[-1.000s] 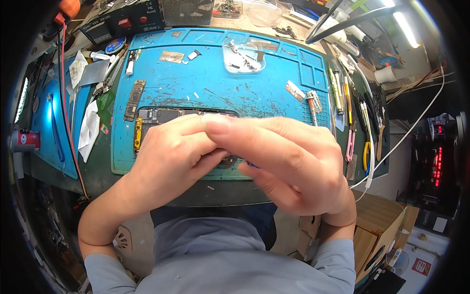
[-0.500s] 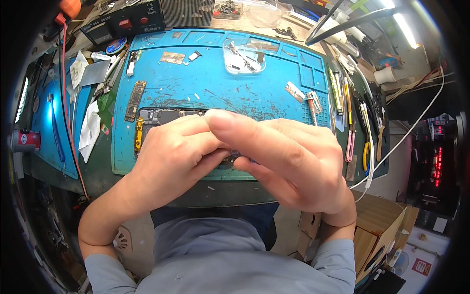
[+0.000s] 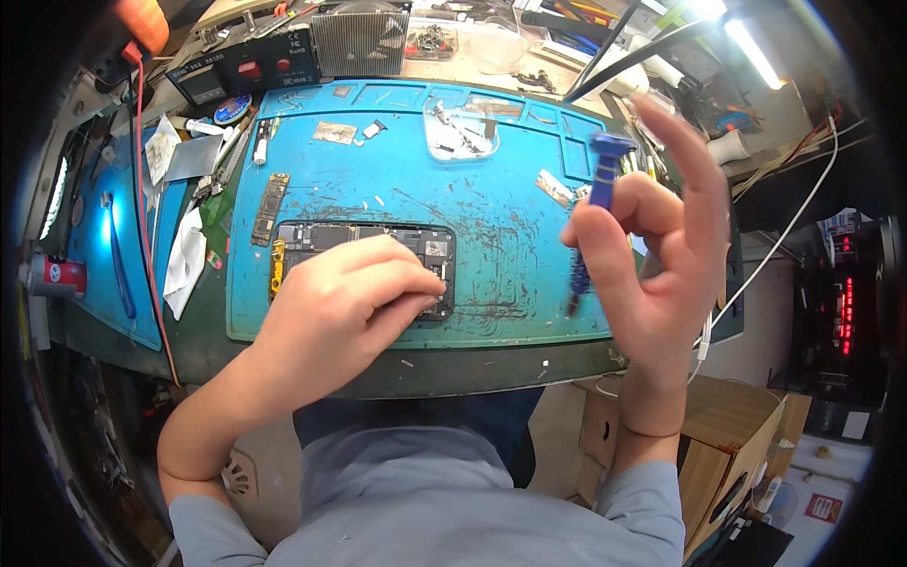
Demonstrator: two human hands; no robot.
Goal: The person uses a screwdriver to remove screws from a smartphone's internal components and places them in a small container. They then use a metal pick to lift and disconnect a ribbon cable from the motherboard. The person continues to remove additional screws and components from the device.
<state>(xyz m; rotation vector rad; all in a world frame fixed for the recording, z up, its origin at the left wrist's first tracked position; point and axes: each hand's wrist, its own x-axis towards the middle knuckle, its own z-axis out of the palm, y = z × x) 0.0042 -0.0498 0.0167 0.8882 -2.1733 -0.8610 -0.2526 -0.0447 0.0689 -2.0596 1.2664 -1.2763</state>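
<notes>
An opened phone (image 3: 331, 233) with bare circuitry lies on a blue work mat (image 3: 501, 217). Over its lower part rests my left hand (image 3: 345, 302), thumb and fingertips brought together near the phone's right side. Whatever is between those fingertips is too small or hidden to make out. My right hand (image 3: 661, 246) is raised at the mat's right side, clear of the phone. It grips a blue screwdriver (image 3: 602, 180) between thumb and index finger, the tip pointing down and other fingers partly extended. The yellow part (image 3: 278, 268) sits along the phone's left edge.
A separate narrow circuit board (image 3: 270, 210) lies left of the phone. A clear tray (image 3: 460, 132) of small parts stands at the far side of the mat. Tools and a white cable (image 3: 777, 267) line the right. A black boxed device (image 3: 248, 71) stands at the back left.
My right hand has moved right and up from beside my left hand, now showing the screwdriver. My left hand stays over the phone, and more of the phone is uncovered.
</notes>
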